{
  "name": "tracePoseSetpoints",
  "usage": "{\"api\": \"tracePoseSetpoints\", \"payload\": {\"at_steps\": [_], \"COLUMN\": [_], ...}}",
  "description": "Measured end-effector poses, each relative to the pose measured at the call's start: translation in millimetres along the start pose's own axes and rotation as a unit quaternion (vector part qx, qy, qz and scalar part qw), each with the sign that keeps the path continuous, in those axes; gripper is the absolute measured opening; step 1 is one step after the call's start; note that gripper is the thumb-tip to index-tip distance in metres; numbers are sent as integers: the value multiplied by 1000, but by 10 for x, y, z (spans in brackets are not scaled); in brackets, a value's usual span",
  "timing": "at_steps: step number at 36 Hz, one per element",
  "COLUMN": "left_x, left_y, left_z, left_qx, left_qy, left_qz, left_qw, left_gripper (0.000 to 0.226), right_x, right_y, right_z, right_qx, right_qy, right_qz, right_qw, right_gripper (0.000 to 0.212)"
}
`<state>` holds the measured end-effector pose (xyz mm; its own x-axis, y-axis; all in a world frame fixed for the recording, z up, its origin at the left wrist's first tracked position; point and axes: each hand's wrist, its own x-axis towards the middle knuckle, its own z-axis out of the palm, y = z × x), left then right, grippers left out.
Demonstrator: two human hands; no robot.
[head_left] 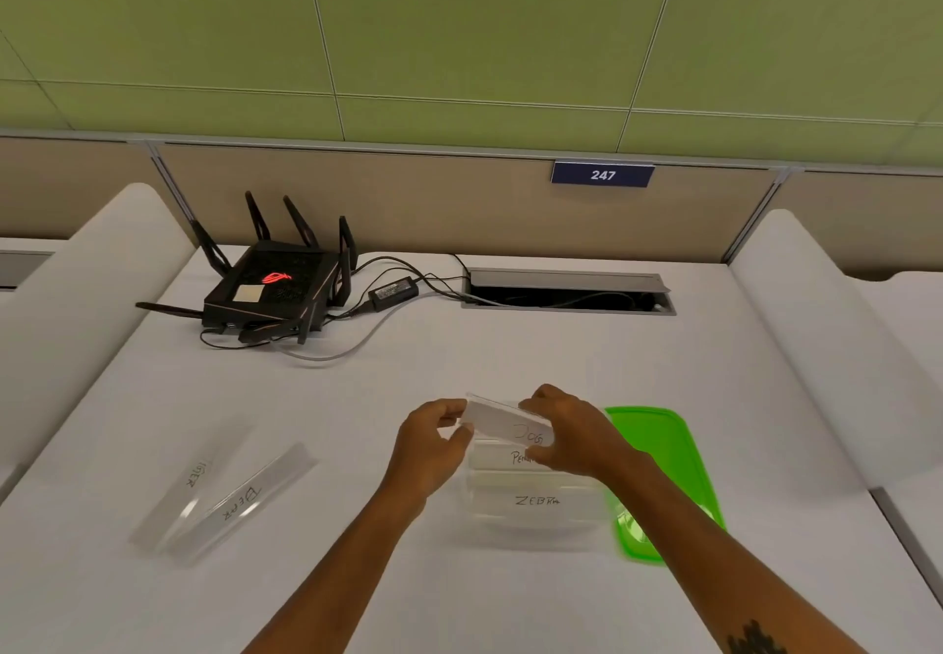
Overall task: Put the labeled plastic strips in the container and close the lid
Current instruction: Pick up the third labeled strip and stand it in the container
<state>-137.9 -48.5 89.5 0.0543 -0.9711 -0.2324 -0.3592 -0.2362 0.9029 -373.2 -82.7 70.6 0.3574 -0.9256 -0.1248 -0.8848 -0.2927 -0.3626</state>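
Observation:
A clear plastic container (536, 526) stands on the white table in front of me. Inside it lie strips marked ZEBRA (537, 501) and one starting PEN (502, 458). Over its far end I hold a clear strip marked DOG (505, 423), my left hand (433, 444) pinching its left end and my right hand (571, 434) gripping its right end. The green lid (663, 475) lies flat just right of the container, partly behind my right forearm. Two more clear strips rest to the left, one marked BEAR (240, 500) and one marked TIGER (196, 475).
A black router (270, 286) with antennas, its power brick (393, 291) and cables sit at the back left. A cable slot (566, 291) is set into the table at the back. White padded dividers (76, 296) flank the desk on both sides.

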Motion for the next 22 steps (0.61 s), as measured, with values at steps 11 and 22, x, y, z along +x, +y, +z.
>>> {"api": "tracePoseSetpoints", "payload": {"at_steps": [11,22], "left_x": [92,151], "left_y": [-34,-81], "left_z": [541,745], "left_qx": [153,234], "left_qy": [-59,-86], "left_qz": [-58,-118], "left_qw": [985,961], "left_gripper": [60,36], "right_x": [-28,85], "right_y": [381,418], "right_z": [263,509], "right_qx": [-55,-100], "right_qy": [-31,-76], "right_qz": [2,7], "right_qw": [998,992], "right_gripper": [65,58]}}
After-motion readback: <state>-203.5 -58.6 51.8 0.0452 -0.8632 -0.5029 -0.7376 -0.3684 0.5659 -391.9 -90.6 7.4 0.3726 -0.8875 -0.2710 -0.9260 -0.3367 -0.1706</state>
